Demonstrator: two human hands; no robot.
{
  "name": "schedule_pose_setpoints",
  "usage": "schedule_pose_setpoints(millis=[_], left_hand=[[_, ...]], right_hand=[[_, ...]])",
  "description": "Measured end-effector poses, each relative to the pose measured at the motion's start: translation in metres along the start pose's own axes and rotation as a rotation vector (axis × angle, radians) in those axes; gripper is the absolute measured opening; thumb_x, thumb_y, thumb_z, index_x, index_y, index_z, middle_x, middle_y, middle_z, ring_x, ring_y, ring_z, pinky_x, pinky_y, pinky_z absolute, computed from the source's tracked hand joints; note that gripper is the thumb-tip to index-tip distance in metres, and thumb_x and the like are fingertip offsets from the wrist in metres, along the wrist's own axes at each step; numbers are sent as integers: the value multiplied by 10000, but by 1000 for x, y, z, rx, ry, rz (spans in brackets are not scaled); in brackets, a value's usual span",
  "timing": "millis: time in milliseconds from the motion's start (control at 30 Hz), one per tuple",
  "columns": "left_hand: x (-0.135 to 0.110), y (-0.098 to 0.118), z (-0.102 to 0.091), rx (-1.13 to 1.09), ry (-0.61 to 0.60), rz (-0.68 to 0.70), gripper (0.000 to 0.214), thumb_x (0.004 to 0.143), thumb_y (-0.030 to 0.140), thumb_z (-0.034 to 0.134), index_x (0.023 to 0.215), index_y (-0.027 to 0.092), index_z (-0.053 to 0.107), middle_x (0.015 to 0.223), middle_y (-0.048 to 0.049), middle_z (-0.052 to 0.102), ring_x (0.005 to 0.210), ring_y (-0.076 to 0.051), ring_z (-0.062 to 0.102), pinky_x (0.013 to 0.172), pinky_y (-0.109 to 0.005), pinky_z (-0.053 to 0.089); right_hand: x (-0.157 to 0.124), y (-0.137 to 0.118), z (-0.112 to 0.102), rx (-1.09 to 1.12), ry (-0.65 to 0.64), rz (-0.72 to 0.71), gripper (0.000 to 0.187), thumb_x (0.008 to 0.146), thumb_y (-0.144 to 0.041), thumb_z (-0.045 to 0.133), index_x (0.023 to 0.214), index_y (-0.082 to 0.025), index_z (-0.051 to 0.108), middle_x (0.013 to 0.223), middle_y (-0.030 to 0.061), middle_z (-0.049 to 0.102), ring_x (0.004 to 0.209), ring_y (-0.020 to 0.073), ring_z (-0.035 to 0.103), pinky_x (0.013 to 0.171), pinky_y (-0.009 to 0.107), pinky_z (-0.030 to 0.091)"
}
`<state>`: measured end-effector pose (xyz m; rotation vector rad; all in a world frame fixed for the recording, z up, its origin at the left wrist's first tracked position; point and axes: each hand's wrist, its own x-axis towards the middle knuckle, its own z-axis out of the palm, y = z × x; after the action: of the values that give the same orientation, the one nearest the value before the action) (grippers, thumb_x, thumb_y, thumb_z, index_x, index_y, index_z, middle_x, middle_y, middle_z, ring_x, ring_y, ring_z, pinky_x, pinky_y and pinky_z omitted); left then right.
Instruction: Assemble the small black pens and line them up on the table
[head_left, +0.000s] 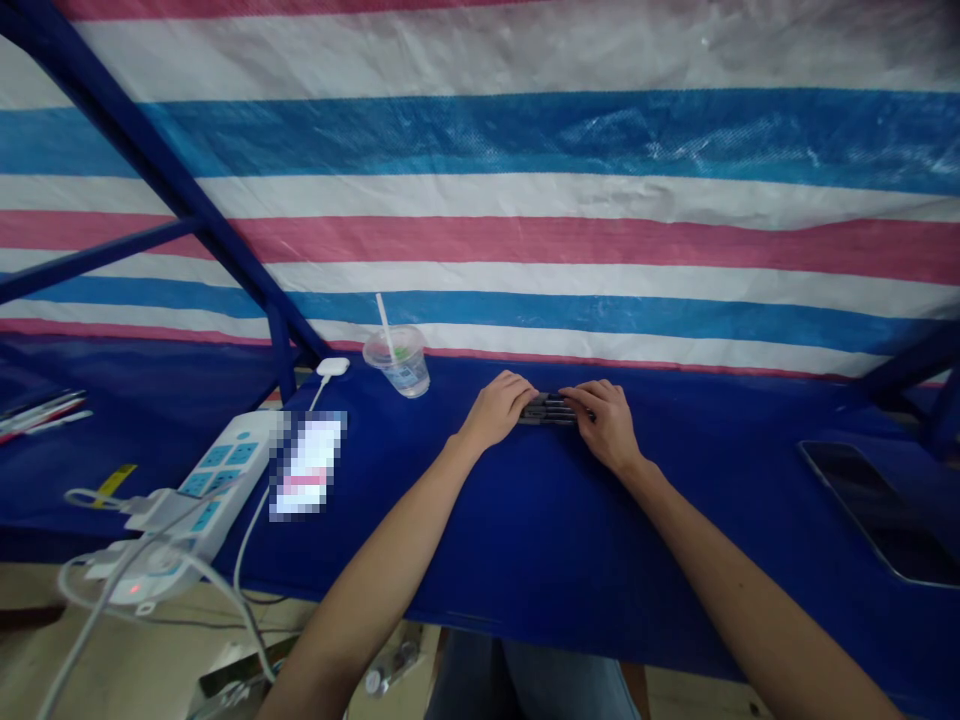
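Several black pens (548,409) lie side by side in a small flat row near the back of the blue table (525,540). My left hand (501,405) closes on the left ends of the row, its fingers bent together over them. At the opposite ends, my right hand (606,420) grips the pens between thumb and fingers. Both hands hide the tips of the row, so only its middle shows. The pens seem to rest on the tabletop.
A plastic cup (409,375) with a straw stands at the back left. Nearby are a phone with a lit screen (309,465), a white power strip (202,505) and cables. A dark phone (881,510) lies at right. Striped tarp (562,240) hangs behind.
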<state>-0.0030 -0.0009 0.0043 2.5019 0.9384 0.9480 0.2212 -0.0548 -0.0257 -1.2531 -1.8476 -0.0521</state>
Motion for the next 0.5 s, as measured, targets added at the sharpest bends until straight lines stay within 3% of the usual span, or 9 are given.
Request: schedule_pose_setpoints(millis=[233, 500], left_hand=[[-1, -5, 5, 0, 76, -78, 132, 1046, 256, 552, 1135, 221, 643, 1046, -44, 661, 985, -188, 649, 926, -345, 521], [1, -6, 2, 4, 171, -108, 122, 1038, 209, 564, 1134, 206, 640, 1060, -59, 684, 1020, -198, 668, 946, -347, 527]], right_hand=[[0, 3, -1, -35, 89, 131, 178, 988, -217, 564, 1025, -244, 737, 981, 43, 722, 917, 223, 616, 868, 408, 351], [1, 5, -1, -50, 150, 219, 192, 982, -221, 536, 1014, -250, 723, 971, 45, 707, 935, 229, 608, 889, 408, 335]])
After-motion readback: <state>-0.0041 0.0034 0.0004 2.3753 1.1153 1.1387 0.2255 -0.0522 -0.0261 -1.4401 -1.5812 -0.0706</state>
